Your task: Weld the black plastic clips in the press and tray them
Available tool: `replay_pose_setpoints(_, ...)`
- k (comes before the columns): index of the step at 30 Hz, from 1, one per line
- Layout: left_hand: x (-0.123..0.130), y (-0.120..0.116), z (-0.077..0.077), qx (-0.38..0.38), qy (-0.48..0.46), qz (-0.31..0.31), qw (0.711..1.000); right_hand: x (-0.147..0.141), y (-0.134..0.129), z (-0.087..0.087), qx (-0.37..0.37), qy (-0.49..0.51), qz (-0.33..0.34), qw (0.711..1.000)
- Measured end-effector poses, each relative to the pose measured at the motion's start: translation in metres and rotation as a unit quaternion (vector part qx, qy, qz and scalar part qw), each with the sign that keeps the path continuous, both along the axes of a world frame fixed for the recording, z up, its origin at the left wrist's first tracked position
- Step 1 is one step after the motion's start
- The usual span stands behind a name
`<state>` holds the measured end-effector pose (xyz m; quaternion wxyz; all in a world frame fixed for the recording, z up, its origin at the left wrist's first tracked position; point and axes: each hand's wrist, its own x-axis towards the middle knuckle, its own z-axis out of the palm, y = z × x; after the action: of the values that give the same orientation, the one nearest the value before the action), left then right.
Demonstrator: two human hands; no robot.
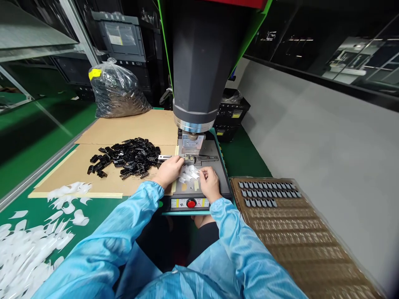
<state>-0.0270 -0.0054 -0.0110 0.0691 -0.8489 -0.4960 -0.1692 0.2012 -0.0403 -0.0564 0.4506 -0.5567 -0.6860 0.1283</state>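
My left hand (170,171) is closed, its fingertips at the near left side of a metal fixture (190,159) under the press head; what they hold is hidden. Several thin, curved white slips (188,173) lie on the grey machine base (215,149) between my hands. At their right edge, my right hand (210,182) is closed with thumb and finger pinched, apparently on a white slip. A heap of small black plastic parts (134,155) lies on cardboard just left of my left hand.
A dark press column (196,62) stands over the fixture. A red button (191,203) is on the machine's front edge. Many white slips (34,249) lie at left. A brown tray (280,224) at right holds rows of parts. A filled plastic bag (118,93) stands behind the cardboard (134,126).
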Motion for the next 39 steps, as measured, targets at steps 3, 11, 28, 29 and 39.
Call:
replay_pose_setpoints(3,0.015,0.01,-0.007,-0.024,0.009,0.014,1.0,0.003,0.012,0.0,0.032,-0.005,-0.019,0.999)
replay_pose_setpoints(11,0.026,0.012,-0.009,-0.053,-0.037,0.022,0.998,-0.003,0.046,0.02,0.057,-0.149,-0.007,0.987)
replay_pose_setpoints(28,0.054,-0.007,0.005,-0.112,-0.02,0.13,0.985,-0.005,0.064,0.019,0.08,-0.224,0.105,0.966)
replay_pose_setpoints(29,0.057,-0.006,0.006,-0.121,-0.023,0.137,0.983,-0.005,0.064,0.018,0.079,-0.221,0.118,0.965)
replay_pose_setpoints(39,0.054,-0.005,0.012,-0.136,0.003,0.135,0.981,-0.006,0.065,0.026,0.05,-0.281,0.154,0.946)
